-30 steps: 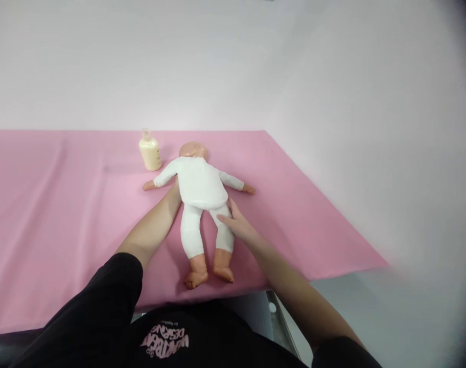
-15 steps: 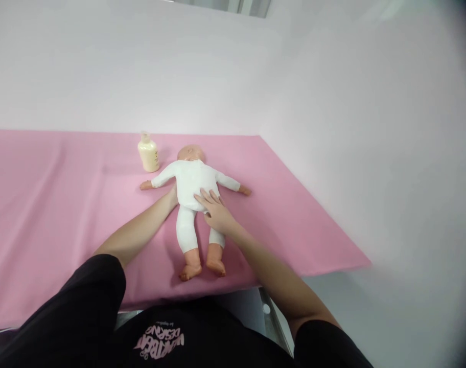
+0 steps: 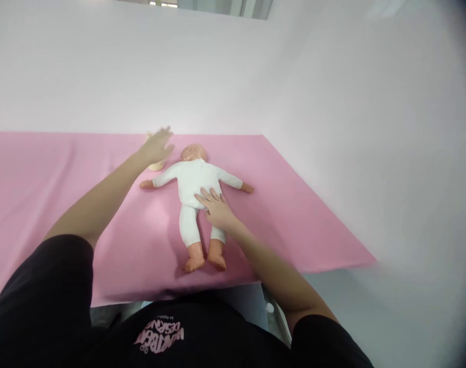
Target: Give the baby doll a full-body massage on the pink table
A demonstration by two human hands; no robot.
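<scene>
L hand [image 3: 156, 146] left doll's [image 3: 196, 179] side, now over bottle [image 3: 155, 164], fingers spread, holding nothing. R hand [image 3: 216, 208] still flat on doll's belly, no grip.

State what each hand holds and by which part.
Nothing is gripped. Right hand lies flat on the doll at its belly; left hand hovers open over the bottle.

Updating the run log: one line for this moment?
left hand: open, over bottle | right hand: flat on doll | pink sheet
</scene>
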